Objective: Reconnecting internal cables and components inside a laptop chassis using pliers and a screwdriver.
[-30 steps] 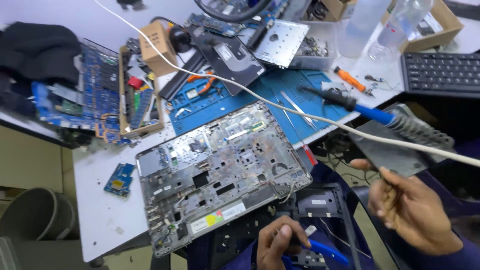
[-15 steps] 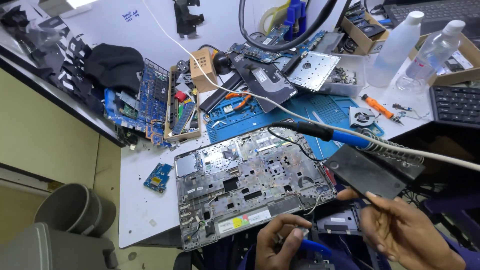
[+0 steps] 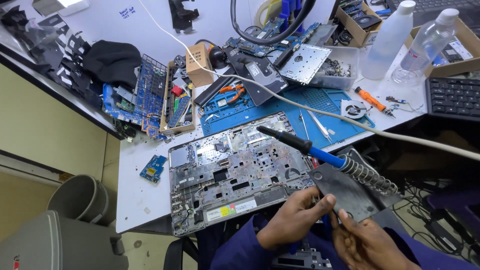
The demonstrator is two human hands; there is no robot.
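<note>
Head view: at the table's [image 3: 150,200] near edge, both hands grip the dark base plate [image 3: 350,192] of a soldering iron stand. The left hand [image 3: 295,220] pinches its near-left corner and the right hand [image 3: 367,240] curls under its near edge. The blue-handled soldering iron [image 3: 305,147] rests in the coil, tip over the opened laptop chassis [image 3: 235,170]. The plate looks stiff and heavy, best held by its edges, clear of the tip.

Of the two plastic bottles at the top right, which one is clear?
The right bottle, beside the cardboard box, is clear; the left bottle, near the tray of screws, is milky white.
</note>
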